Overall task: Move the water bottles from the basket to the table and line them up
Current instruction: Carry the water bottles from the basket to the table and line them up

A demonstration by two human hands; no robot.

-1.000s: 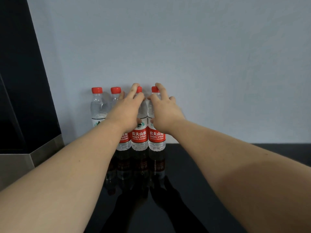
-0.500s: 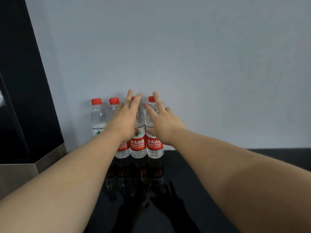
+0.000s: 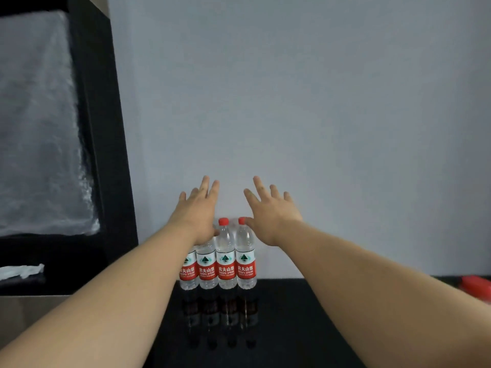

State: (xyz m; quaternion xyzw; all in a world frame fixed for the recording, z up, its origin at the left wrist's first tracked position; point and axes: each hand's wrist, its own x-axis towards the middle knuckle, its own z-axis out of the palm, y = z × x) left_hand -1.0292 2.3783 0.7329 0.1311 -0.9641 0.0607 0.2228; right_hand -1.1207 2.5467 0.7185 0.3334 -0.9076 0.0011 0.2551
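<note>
Several clear water bottles [image 3: 225,261] with red caps and red labels stand upright in a tight row against the pale wall, on the glossy black table [image 3: 292,328]. My left hand [image 3: 196,211] is raised above the row's left end with fingers straight and spread, and its wrist and forearm hide the tops of the two left bottles. My right hand [image 3: 271,213] is lifted above the row's right end, fingers spread, holding nothing; its thumb side is next to the rightmost cap. No basket is in view.
A tall black cabinet [image 3: 103,155] with a plastic-wrapped panel [image 3: 39,128] stands at the left. A grey metal ledge [image 3: 29,306] lies below it. A red object [image 3: 478,288] shows at the right edge of the table.
Both hands have left the bottles and risen with fingers spread. The view has tilted upward, so the bottle row sits lower in the frame.
</note>
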